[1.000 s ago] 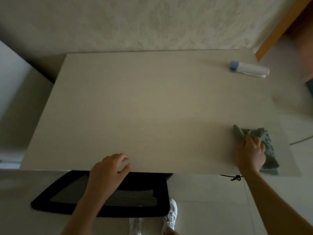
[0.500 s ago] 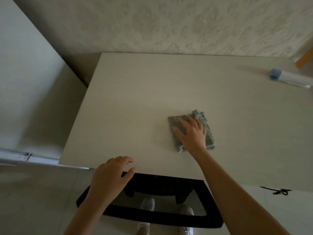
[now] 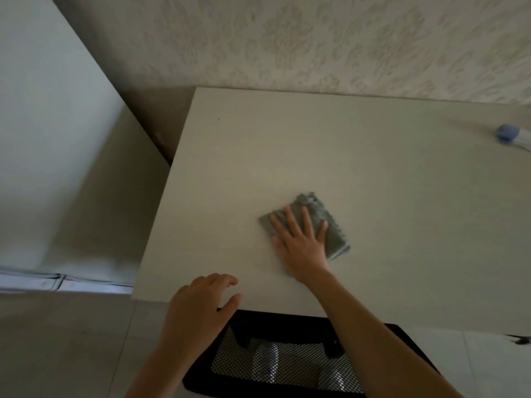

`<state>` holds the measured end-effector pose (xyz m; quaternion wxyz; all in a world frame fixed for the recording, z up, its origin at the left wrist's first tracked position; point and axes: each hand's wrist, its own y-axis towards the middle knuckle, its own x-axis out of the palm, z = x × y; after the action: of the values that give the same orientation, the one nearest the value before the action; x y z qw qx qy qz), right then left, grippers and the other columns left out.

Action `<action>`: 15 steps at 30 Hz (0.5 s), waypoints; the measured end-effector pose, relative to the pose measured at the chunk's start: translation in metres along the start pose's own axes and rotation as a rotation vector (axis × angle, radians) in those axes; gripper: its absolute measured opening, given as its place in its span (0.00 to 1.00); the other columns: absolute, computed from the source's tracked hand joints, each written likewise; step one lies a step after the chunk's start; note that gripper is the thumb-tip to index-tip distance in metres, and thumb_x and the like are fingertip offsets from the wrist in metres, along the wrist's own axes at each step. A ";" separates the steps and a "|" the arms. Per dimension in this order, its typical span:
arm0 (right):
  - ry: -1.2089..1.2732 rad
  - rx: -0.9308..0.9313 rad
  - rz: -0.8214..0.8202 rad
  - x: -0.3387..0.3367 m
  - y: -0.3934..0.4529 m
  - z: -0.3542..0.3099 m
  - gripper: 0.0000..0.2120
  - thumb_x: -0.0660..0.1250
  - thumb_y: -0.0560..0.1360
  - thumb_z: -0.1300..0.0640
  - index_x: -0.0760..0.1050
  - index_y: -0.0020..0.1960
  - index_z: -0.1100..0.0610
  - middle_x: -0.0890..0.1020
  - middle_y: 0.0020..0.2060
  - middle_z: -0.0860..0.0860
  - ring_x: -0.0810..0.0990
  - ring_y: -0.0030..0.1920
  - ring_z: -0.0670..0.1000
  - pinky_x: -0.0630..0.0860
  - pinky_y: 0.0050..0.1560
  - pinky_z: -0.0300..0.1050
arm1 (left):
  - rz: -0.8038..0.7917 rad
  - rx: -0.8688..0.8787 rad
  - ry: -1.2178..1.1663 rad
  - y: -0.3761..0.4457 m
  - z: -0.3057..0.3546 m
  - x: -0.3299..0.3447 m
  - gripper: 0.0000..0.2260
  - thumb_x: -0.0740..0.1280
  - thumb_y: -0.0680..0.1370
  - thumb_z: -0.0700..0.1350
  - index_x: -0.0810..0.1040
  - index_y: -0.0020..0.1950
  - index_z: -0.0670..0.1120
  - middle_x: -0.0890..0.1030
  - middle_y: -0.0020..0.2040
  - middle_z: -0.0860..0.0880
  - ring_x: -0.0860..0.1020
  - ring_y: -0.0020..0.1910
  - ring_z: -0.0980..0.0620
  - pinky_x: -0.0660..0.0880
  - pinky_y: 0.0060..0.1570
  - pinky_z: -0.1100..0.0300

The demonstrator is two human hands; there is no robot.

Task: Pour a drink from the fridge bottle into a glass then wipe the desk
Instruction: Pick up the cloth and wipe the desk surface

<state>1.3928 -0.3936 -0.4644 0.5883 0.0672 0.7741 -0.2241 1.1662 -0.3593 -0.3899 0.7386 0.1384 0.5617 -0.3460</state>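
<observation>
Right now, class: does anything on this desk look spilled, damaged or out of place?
No spill or damage shows. The right hand presses the grey cloth flat on the desk. One oddity: a white bottle with a blue cap lies on its side at the far right edge, partly cut off by the frame.

Dim, soft light from left; edges blurred w/ wide-angle warp.
</observation>
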 end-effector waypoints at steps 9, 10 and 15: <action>-0.156 -0.126 0.012 0.003 -0.028 0.033 0.24 0.38 0.78 0.40 0.50 0.74 0.40 0.56 0.75 0.44 0.54 0.75 0.54 0.54 0.69 0.68 | -0.073 0.037 0.001 0.014 -0.005 0.010 0.21 0.51 0.72 0.63 0.76 0.57 0.58 0.78 0.52 0.63 0.77 0.51 0.60 0.68 0.43 0.65; -0.144 -0.062 0.018 0.000 -0.033 0.050 0.25 0.36 0.78 0.39 0.47 0.74 0.39 0.53 0.75 0.43 0.51 0.75 0.54 0.51 0.71 0.66 | -0.066 0.044 0.003 0.015 -0.003 0.011 0.22 0.50 0.72 0.63 0.76 0.57 0.58 0.79 0.52 0.63 0.77 0.51 0.60 0.68 0.43 0.65; -0.087 0.242 0.056 -0.015 -0.067 0.145 0.25 0.32 0.75 0.37 0.34 0.72 0.36 0.41 0.75 0.41 0.36 0.74 0.49 0.41 0.72 0.64 | -0.065 0.087 0.013 0.021 0.014 0.010 0.25 0.48 0.70 0.64 0.77 0.56 0.57 0.80 0.51 0.62 0.78 0.49 0.59 0.67 0.40 0.64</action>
<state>1.5001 -0.5120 -0.4626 0.6148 0.1497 0.7130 -0.3020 1.1921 -0.3557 -0.3989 0.7168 0.1543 0.5550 -0.3928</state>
